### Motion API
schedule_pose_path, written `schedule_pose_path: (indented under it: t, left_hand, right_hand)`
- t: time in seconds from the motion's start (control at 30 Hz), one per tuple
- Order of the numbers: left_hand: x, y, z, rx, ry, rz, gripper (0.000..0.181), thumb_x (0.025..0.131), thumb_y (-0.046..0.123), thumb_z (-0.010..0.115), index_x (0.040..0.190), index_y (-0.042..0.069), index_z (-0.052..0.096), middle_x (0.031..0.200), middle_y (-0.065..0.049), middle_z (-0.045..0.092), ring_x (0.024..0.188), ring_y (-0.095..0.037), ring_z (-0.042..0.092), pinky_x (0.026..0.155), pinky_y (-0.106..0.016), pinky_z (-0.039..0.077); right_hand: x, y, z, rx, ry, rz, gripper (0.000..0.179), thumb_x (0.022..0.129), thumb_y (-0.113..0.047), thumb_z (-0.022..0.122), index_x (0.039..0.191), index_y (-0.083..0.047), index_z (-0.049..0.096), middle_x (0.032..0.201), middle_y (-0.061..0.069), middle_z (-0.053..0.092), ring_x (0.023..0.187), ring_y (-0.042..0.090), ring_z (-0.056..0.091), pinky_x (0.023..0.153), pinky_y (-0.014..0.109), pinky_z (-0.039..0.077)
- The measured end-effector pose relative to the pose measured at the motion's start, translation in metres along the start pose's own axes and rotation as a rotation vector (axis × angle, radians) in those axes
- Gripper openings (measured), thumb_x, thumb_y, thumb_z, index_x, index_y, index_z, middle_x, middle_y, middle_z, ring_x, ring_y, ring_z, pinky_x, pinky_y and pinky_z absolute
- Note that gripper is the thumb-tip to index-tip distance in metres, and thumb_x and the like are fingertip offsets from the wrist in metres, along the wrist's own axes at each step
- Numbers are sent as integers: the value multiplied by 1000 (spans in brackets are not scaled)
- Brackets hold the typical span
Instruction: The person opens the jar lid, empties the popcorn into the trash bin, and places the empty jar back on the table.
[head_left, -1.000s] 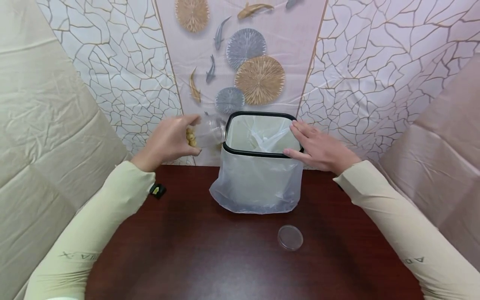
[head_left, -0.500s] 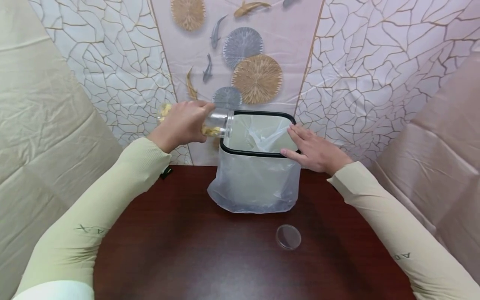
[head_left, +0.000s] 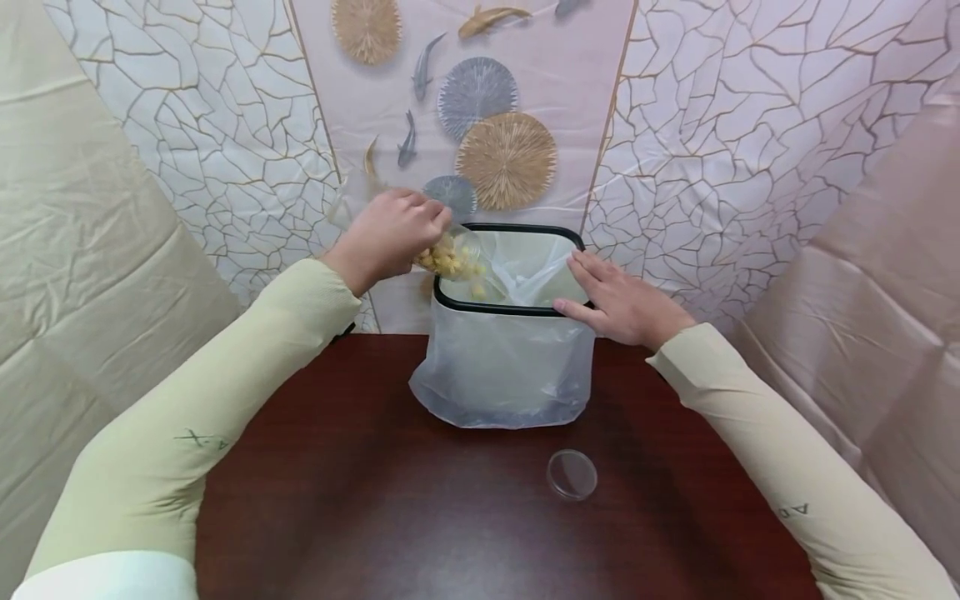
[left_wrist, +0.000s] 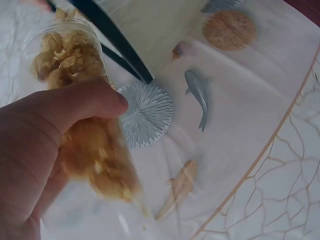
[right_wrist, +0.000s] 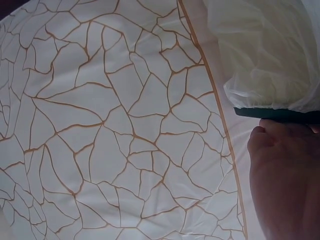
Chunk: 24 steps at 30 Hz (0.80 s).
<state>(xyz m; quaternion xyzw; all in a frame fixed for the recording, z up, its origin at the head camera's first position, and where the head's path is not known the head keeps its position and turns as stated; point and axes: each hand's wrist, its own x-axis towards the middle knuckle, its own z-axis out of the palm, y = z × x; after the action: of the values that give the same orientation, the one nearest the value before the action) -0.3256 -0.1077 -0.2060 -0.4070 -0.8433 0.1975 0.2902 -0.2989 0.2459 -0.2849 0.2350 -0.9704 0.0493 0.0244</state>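
In the head view my left hand (head_left: 390,237) grips a clear plastic jar (head_left: 470,243), tipped mouth-down over the left side of a bin. Yellow-brown popcorn-like pieces (left_wrist: 72,55) crowd toward the mouth, and some are dropping into the bin. The left wrist view shows my thumb across the jar wall and its other end mostly bare. The bin has a black rim (head_left: 502,309) and a translucent white liner bag (head_left: 510,375) folded down outside. On its right side my right hand (head_left: 626,300) rests with straight fingers on the rim, as the right wrist view also shows.
A round clear lid (head_left: 572,475) lies on the dark red-brown table (head_left: 420,508) in front of the bin. Behind the bin hangs a patterned cloth backdrop (head_left: 675,167). Beige cloth (head_left: 135,250) closes off the left side, with more on the right.
My left hand has moved right and up, turning the jar from nearly level to mouth-down over the bin. The popcorn-like pieces have slid to its mouth and begun falling. The right hand stays on the rim.
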Motion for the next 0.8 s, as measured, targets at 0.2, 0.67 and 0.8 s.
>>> schedule_pose_path:
  t: [0.2, 0.67, 0.8]
  left_hand:
    - [8, 3, 3, 190, 151, 157, 22, 92, -12, 57, 108, -1, 68, 103, -14, 74, 98, -32, 73, 93, -40, 57]
    - [25, 9, 2, 505, 352, 316, 32, 104, -2, 43, 94, 6, 73, 83, -6, 70, 76, -23, 63, 79, -33, 53]
    - [24, 7, -1, 445, 347, 258, 29, 104, -4, 45, 100, 3, 73, 91, -10, 74, 86, -25, 69, 87, -35, 57]
  right_hand:
    - [0, 0, 1, -3, 0, -1, 89, 108, -64, 36, 168, -2, 16, 177, 21, 11, 164, 43, 13, 131, 60, 20]
    - [0, 0, -1, 1, -10, 14, 90, 107, -65, 36, 168, -2, 15, 177, 20, 10, 164, 44, 12, 130, 61, 20]
    - [1, -1, -1, 7, -9, 9, 90, 107, -64, 36, 168, -1, 16, 177, 21, 11, 164, 43, 12, 130, 61, 19]
